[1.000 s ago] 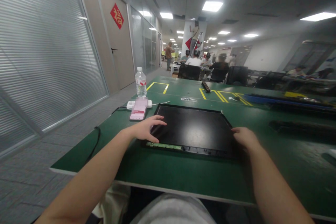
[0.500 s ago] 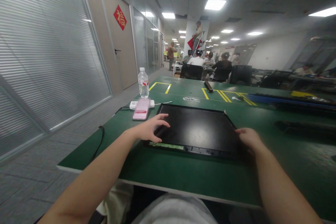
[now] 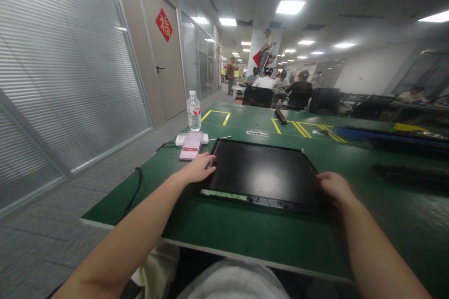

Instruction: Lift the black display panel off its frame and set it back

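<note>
Glossy black panel, green front strip; left hand, right hand touching, grips unclear.

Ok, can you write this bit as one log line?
left hand: at left edge of black panel | right hand: at its right edge | panel: on green table | bottle: upright, beyond phone

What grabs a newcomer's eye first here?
The big black screen lying flat on the green table, with the left hand and right hand at its opposite side edges. Next, the red diamond sign on the door at the left. In the background, a person stands high on a ladder.
</note>
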`<state>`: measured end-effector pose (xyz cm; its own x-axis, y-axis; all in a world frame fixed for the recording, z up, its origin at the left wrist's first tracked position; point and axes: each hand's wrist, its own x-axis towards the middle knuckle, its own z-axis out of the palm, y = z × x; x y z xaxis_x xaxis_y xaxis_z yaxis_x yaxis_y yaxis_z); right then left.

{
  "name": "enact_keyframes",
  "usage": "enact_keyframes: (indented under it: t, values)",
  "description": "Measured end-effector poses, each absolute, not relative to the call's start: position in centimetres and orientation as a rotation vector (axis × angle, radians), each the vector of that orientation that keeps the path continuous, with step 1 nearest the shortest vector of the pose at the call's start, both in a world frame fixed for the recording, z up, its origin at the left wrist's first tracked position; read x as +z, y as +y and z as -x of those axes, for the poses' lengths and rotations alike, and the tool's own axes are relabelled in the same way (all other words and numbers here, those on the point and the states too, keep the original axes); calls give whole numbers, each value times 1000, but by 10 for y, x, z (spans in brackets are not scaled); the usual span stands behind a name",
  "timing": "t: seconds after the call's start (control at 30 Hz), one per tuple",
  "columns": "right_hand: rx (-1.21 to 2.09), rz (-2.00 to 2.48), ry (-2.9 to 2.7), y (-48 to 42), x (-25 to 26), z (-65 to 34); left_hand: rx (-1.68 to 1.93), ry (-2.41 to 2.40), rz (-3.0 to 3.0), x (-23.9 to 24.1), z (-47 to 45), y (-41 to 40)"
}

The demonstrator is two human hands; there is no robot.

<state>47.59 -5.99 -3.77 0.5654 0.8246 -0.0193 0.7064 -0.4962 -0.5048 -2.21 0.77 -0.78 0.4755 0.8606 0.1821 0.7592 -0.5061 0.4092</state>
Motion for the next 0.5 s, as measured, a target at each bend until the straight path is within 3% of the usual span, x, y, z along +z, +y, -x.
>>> enact_keyframes:
  t: [0.27, 0.5]
  values:
    - [306, 2331, -1229, -59, -43, -481, 595, 1467, -2271, -7, 19, 9]
    - [352, 2328, -1216, -60, -39, -479, 878, 1425, -2000, -9, 18, 10]
